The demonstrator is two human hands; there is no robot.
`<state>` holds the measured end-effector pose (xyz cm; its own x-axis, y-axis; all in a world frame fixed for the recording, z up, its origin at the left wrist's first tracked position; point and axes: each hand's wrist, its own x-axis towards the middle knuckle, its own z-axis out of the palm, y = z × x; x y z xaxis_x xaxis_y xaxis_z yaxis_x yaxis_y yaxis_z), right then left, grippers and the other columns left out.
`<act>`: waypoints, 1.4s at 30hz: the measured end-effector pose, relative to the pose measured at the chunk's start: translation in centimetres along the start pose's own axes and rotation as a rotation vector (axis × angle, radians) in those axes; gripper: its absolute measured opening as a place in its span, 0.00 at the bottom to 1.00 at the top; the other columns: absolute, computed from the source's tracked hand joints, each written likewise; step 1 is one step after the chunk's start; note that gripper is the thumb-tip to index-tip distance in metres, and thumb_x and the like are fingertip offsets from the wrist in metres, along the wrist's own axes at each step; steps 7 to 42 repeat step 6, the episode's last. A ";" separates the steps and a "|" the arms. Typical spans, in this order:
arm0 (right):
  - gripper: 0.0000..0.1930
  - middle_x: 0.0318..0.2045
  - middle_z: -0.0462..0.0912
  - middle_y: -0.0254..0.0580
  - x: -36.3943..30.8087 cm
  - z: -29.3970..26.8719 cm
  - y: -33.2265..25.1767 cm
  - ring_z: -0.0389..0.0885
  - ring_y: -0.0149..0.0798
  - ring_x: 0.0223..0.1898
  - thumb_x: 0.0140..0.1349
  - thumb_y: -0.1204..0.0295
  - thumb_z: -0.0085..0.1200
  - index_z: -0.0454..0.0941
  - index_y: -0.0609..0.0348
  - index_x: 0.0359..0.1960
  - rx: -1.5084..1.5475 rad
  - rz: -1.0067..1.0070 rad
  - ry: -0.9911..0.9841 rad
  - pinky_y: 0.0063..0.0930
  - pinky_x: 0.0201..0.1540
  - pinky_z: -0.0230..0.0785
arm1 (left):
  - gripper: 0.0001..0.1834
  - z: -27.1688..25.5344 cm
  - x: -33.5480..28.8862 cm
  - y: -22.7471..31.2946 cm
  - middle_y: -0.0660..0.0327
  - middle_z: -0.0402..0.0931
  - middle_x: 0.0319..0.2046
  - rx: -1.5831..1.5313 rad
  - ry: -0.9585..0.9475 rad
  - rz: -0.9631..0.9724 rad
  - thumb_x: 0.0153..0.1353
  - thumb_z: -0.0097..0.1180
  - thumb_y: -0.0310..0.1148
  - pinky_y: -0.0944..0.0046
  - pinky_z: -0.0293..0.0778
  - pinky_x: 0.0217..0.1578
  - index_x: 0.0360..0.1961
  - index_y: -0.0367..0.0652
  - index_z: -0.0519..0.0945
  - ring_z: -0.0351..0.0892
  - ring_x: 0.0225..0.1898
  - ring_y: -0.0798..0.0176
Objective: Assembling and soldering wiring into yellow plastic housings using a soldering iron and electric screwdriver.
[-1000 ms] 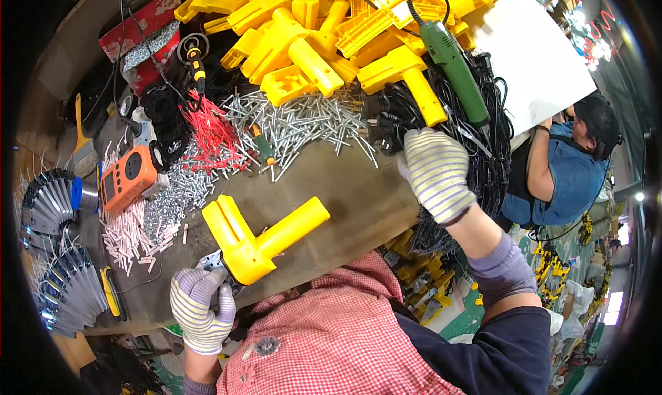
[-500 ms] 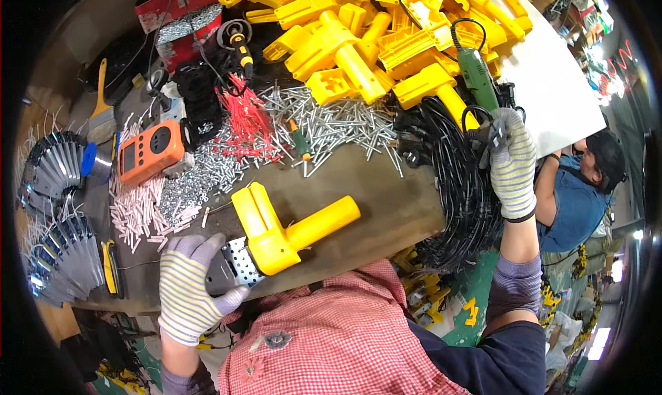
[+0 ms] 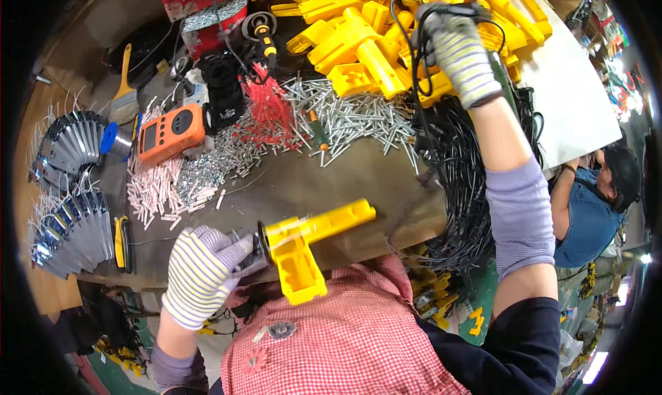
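Observation:
My left hand (image 3: 207,274), in a striped glove, grips the dark metal end piece of a yellow plastic tool housing (image 3: 303,278) at the table's front edge. The housing's hollow inner side is turned up, and its handle points right. My right hand (image 3: 458,57), gloved too and smeared by motion, is raised at the far side over a heap of yellow housings (image 3: 365,50). It is closed on a black power cord (image 3: 416,64), which loops beside the fingers. Below that arm lies a thick bundle of black cords (image 3: 465,181).
Loose screws (image 3: 345,112), red sleeves (image 3: 265,109) and pale pink tubes (image 3: 155,195) lie across the table. An orange meter (image 3: 172,133), a small screwdriver (image 3: 317,129), pliers (image 3: 123,243) and fanned metal plates (image 3: 76,233) are at the left. A co-worker (image 3: 593,202) sits at the right.
My right hand has moved up and left from the cord bundle, taking a black cord along. The housing in my left hand has been turned over, so its hollow side shows.

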<state>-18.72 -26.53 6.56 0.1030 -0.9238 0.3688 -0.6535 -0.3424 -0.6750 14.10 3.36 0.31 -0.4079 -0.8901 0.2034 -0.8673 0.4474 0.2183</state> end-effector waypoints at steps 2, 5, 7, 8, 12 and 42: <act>0.13 0.23 0.81 0.43 0.0 1.2 2.0 0.81 0.36 0.21 0.68 0.61 0.51 0.78 0.60 0.38 -0.376 -0.242 0.079 0.33 0.28 0.74 | 0.23 0.5 -0.2 -0.2 0.62 0.74 0.24 0.267 0.087 0.120 0.35 0.69 0.39 0.56 0.68 0.28 0.38 0.48 0.84 0.75 0.26 0.57; 0.19 0.29 0.85 0.46 -2.6 1.6 2.5 0.87 0.43 0.32 0.64 0.62 0.56 0.71 0.52 0.54 -0.510 -0.160 -0.034 0.35 0.39 0.77 | 0.25 2.5 -1.6 -1.6 0.62 0.74 0.25 0.163 0.112 0.073 0.34 0.70 0.41 0.55 0.68 0.30 0.39 0.48 0.84 0.76 0.28 0.56; 0.19 0.29 0.85 0.46 -2.7 2.0 2.6 0.87 0.43 0.32 0.64 0.62 0.56 0.71 0.52 0.54 -0.508 -0.158 -0.046 0.35 0.39 0.77 | 0.28 2.4 -2.2 -1.8 0.61 0.77 0.30 0.054 0.126 0.072 0.35 0.70 0.41 0.55 0.68 0.31 0.43 0.48 0.83 0.76 0.29 0.56; 0.19 0.29 0.85 0.46 -2.7 2.0 2.6 0.87 0.43 0.32 0.64 0.62 0.56 0.71 0.52 0.54 -0.508 -0.158 -0.046 0.35 0.39 0.77 | 0.28 2.4 -2.2 -1.8 0.61 0.77 0.30 0.054 0.126 0.072 0.35 0.70 0.41 0.55 0.68 0.31 0.43 0.48 0.83 0.76 0.29 0.56; 0.19 0.29 0.85 0.46 -2.7 2.0 2.6 0.87 0.43 0.32 0.64 0.62 0.56 0.71 0.52 0.54 -0.508 -0.158 -0.046 0.35 0.39 0.77 | 0.28 2.4 -2.2 -1.8 0.61 0.77 0.30 0.054 0.126 0.072 0.35 0.70 0.41 0.55 0.68 0.31 0.43 0.48 0.83 0.76 0.29 0.56; 0.19 0.29 0.85 0.46 -2.7 2.0 2.6 0.87 0.43 0.32 0.64 0.62 0.56 0.71 0.52 0.54 -0.508 -0.158 -0.046 0.35 0.39 0.77 | 0.28 2.4 -2.2 -1.8 0.61 0.77 0.30 0.054 0.126 0.072 0.35 0.70 0.41 0.55 0.68 0.31 0.43 0.48 0.83 0.76 0.29 0.56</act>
